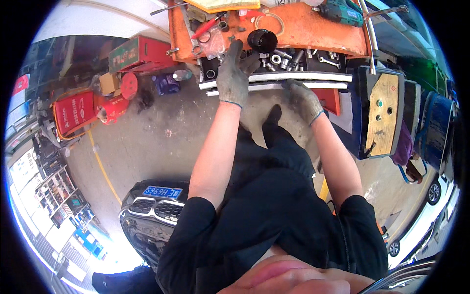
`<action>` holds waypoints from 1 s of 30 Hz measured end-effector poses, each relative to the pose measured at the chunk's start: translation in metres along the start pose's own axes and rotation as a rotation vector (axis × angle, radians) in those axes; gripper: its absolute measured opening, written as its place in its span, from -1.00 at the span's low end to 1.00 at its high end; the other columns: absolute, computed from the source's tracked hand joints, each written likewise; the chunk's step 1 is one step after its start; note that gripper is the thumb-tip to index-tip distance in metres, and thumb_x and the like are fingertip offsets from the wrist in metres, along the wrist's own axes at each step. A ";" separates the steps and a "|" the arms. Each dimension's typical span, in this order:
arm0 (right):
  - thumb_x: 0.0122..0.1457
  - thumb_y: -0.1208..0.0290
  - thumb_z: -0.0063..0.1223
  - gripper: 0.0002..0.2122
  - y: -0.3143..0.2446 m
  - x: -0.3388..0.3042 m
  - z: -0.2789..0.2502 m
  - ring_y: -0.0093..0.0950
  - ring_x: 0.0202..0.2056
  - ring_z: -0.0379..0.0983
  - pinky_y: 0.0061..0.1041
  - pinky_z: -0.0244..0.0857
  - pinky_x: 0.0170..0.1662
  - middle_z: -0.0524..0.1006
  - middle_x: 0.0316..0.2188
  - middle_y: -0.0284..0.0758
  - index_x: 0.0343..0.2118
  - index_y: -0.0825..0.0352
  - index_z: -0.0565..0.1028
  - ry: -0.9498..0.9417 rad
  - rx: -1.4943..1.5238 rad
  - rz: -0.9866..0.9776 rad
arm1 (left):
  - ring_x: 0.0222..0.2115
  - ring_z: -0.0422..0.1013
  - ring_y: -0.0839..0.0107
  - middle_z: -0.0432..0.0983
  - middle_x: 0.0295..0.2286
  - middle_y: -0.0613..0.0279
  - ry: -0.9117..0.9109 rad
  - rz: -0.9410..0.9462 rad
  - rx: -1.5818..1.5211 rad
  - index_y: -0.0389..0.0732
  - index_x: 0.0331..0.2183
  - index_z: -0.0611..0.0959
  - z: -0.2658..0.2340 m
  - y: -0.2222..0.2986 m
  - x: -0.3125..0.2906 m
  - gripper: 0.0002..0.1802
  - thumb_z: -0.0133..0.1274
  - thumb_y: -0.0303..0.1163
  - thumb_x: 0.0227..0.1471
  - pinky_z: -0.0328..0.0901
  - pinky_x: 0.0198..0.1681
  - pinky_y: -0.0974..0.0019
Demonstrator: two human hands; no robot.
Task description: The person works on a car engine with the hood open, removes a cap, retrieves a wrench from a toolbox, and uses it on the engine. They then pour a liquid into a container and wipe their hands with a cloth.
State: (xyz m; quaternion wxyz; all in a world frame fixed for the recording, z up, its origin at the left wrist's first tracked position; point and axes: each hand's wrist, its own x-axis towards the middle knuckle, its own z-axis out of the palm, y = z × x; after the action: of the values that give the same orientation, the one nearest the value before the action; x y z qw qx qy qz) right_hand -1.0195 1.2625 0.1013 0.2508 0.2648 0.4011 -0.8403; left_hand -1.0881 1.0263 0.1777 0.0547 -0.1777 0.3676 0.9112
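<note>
My left hand, in a grey work glove with dark fingertips, reaches over an open tool drawer; its fingers are apart and grip nothing I can see. My right hand, gloved alike, is at the white front edge of the drawers with its fingers stretched toward it. Whether its fingertips press on the edge I cannot tell. Inside the drawer are several metal sockets and a wrench. A black round cup-like part stands on the orange cart top above the drawer.
On the cart lie a green power drill, a red-handled tool, a small plastic bag and a yellow air filter. A dark cabinet stands at right, a red box at left. A car front is behind me.
</note>
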 end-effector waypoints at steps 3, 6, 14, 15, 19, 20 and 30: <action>0.29 0.31 0.12 -0.50 -0.027 -0.005 0.043 -0.28 0.03 0.51 -0.29 0.43 0.04 0.53 0.02 -0.13 0.22 0.42 0.33 0.014 0.072 -0.028 | 0.12 0.43 0.07 0.27 0.27 0.10 0.056 -0.049 0.045 -0.20 0.36 0.25 0.010 -0.005 0.008 -0.37 -0.11 -0.28 0.33 0.37 0.13 0.05; 0.16 0.46 0.16 -0.43 -0.038 0.024 0.069 -0.27 0.06 0.49 -0.27 0.43 0.06 0.49 0.06 -0.17 0.25 0.38 0.31 -0.059 -0.242 -0.418 | 0.08 0.45 0.17 0.34 0.21 0.10 0.049 -0.076 0.165 -0.22 0.33 0.31 0.019 -0.019 0.016 -0.38 -0.07 -0.31 0.30 0.37 0.12 0.13; 0.02 0.50 0.30 -0.31 -0.075 0.014 0.093 -0.38 -0.02 0.52 -0.39 0.47 0.05 0.53 -0.01 -0.19 0.26 0.44 0.29 0.089 -0.395 -0.551 | 0.17 0.38 0.15 0.45 0.15 -0.06 -0.182 0.351 1.093 -0.22 0.24 0.46 0.021 -0.023 0.043 -0.38 0.02 -0.41 0.13 0.24 0.25 0.18; 0.02 0.48 0.32 -0.31 -0.085 0.012 0.092 -0.40 -0.02 0.53 -0.41 0.47 0.06 0.54 -0.03 -0.21 0.26 0.42 0.30 0.124 -0.563 -0.632 | 0.17 0.39 0.13 0.45 0.15 -0.08 -0.182 0.328 1.072 -0.23 0.23 0.47 0.025 -0.023 0.048 -0.39 0.02 -0.40 0.13 0.24 0.25 0.18; 0.04 0.42 0.35 -0.34 -0.126 0.022 0.080 -0.47 -0.06 0.55 -0.44 0.46 0.06 0.58 -0.09 -0.25 0.25 0.32 0.36 0.208 -0.756 -0.722 | 0.13 0.45 0.14 0.52 0.10 -0.09 -0.201 0.183 0.994 -0.22 0.24 0.46 0.066 -0.031 0.069 -0.37 0.04 -0.35 0.12 0.30 0.20 0.19; 0.05 0.41 0.35 -0.35 -0.139 0.022 0.078 -0.46 -0.06 0.56 -0.43 0.45 0.07 0.59 -0.10 -0.24 0.24 0.31 0.37 0.210 -0.815 -0.759 | 0.11 0.47 0.19 0.55 0.08 -0.04 -0.209 0.228 1.166 -0.22 0.24 0.45 0.084 -0.032 0.070 -0.36 0.05 -0.32 0.12 0.31 0.18 0.21; 0.09 0.37 0.33 -0.36 -0.162 0.052 0.034 -0.34 -0.01 0.57 -0.37 0.41 0.13 0.58 0.02 -0.14 0.26 0.30 0.35 0.271 -0.850 -0.802 | 0.10 0.48 0.14 0.55 0.08 -0.02 -0.256 0.066 0.955 -0.20 0.21 0.49 0.099 -0.079 0.113 -0.37 0.11 -0.27 0.12 0.32 0.17 0.20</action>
State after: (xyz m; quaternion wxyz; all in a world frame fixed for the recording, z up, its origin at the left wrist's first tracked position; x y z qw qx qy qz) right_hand -1.1687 1.3135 0.1738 -0.0551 0.0739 0.7992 -0.5940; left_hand -1.2028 1.1483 0.1511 0.1460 -0.0079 0.7399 0.6566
